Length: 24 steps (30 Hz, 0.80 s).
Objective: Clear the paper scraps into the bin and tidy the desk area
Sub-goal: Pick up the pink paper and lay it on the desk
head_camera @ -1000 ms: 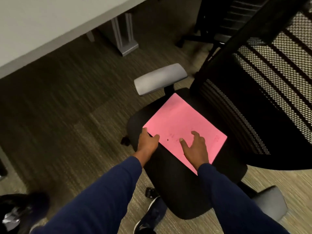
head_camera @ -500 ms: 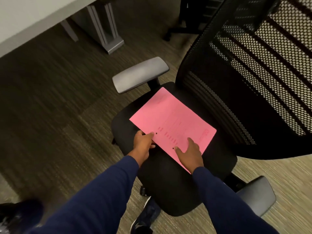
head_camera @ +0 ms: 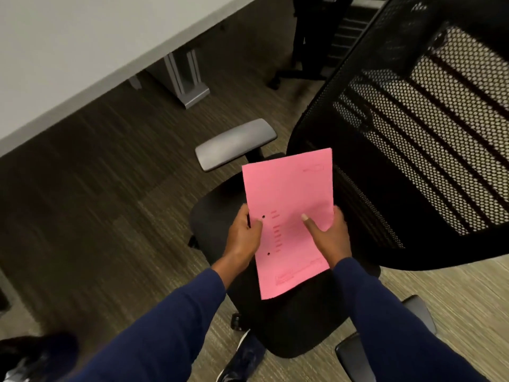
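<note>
Above the black office chair's seat [head_camera: 289,326], the left hand [head_camera: 243,238] and right hand [head_camera: 327,238] grip opposite edges of a pink sheet [head_camera: 289,194], thumbs on top, beside the mesh backrest [head_camera: 413,133].

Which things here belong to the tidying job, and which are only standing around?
Belong to the job:
- pink paper, held above the seat
- left hand and right hand, gripping its two side edges

Only standing around:
- office chair
- grey armrest
- desk
- shoe

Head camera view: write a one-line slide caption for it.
Both hands, left and right, hold a pink sheet of paper above the black office chair's seat.
</note>
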Available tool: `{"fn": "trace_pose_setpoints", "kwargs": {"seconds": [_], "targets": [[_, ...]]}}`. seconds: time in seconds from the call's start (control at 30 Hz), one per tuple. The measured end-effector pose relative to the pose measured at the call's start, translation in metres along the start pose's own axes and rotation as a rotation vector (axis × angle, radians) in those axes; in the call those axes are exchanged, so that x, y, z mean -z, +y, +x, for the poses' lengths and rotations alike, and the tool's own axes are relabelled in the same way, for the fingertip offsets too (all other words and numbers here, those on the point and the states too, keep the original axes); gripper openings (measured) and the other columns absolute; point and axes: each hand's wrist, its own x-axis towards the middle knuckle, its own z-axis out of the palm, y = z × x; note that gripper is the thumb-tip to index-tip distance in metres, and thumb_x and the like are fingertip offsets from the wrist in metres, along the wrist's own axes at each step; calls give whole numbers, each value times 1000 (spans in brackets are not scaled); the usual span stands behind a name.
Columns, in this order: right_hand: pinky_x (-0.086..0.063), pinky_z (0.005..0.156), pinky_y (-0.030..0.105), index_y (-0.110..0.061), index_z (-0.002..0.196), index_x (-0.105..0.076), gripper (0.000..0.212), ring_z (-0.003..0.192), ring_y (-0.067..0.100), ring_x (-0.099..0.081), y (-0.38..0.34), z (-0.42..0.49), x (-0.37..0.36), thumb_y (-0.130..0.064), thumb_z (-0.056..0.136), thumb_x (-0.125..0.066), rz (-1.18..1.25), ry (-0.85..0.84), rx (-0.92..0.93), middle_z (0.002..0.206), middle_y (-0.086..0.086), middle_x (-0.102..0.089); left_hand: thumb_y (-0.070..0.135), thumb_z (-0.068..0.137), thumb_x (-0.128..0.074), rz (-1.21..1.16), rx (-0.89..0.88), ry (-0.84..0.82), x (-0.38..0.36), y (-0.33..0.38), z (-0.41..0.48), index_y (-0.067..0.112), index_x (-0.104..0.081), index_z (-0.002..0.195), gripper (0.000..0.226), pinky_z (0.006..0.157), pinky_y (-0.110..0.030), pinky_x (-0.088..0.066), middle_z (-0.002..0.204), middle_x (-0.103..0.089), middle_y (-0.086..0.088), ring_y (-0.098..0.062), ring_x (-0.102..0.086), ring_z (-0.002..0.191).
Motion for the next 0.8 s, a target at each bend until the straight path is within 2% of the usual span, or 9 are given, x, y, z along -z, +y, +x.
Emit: {"fn": "trace_pose_setpoints", "kwargs": {"seconds": [0.1,0.17,0.23,0.27,0.33,0.4,0.5,0.67,0.8], "targets": [[-41,110,46,-27,157,-17,112,138,25,-44,-18,0,12,-62,71,-79,127,-8,-54,156,3,-37,12,98,-53,-72,-12,-26,20,27,-5,50,-56,106,39,82,-41,-61,108,-69,7,-15,-70,99],[-47,102,42,-25,156,-21,108,123,21,-54,-30,-4,17,-60,72,-80,211,-65,-78,139,-3,-50,7,97,-52,-124,-8,-18,37,46,-7,43,-59,111,39,86,-45,-60,111,-70,4,-18,-70,102],[-52,92,38,-20,145,-41,96,108,17,-61,-47,-12,21,-63,67,-79,221,-111,-76,117,-8,-59,4,96,-51,-158,-24,-19,57,65,-11,30,-59,119,36,91,-50,-58,115,-70,-3,-24,-69,107],[-54,87,37,-20,132,-51,85,103,17,-64,-54,-17,21,-65,65,-78,213,-129,-80,112,-5,-63,2,96,-50,-169,-36,-23,68,73,-14,25,-59,122,35,92,-52,-57,116,-70,-6,-28,-68,109],[-56,78,36,-20,114,-59,64,97,21,-68,-71,-26,19,-61,69,-78,220,-170,-61,108,3,-69,-2,96,-48,-189,-56,-30,92,90,-22,17,-57,124,34,94,-53,-56,119,-69,-13,-33,-67,111],[-55,72,34,-17,112,-60,53,93,22,-70,-90,-38,15,-51,78,-78,226,-223,-55,106,6,-71,-2,97,-48,-205,-60,-25,116,102,-32,12,-56,124,32,94,-53,-56,119,-68,-17,-37,-65,111],[-59,77,39,-17,115,-61,41,93,24,-73,-118,-63,1,-38,84,-77,256,-316,-29,106,7,-74,1,98,-50,-247,-68,12,159,121,-51,8,-56,124,28,92,-52,-58,117,-70,-18,-37,-68,108],[-59,85,56,-16,112,-65,27,93,34,-74,-163,-108,-36,-29,90,-73,331,-351,-27,102,11,-77,14,100,-54,-312,-53,84,228,136,-78,13,-55,122,22,73,-39,-62,110,-73,-12,-29,-74,94],[-59,85,57,-17,110,-65,22,94,36,-73,-209,-159,-82,-27,91,-70,337,-362,10,102,12,-76,19,100,-55,-378,-16,89,294,138,-111,14,-55,125,26,81,-53,-61,113,-73,-16,-36,-73,97]]}}
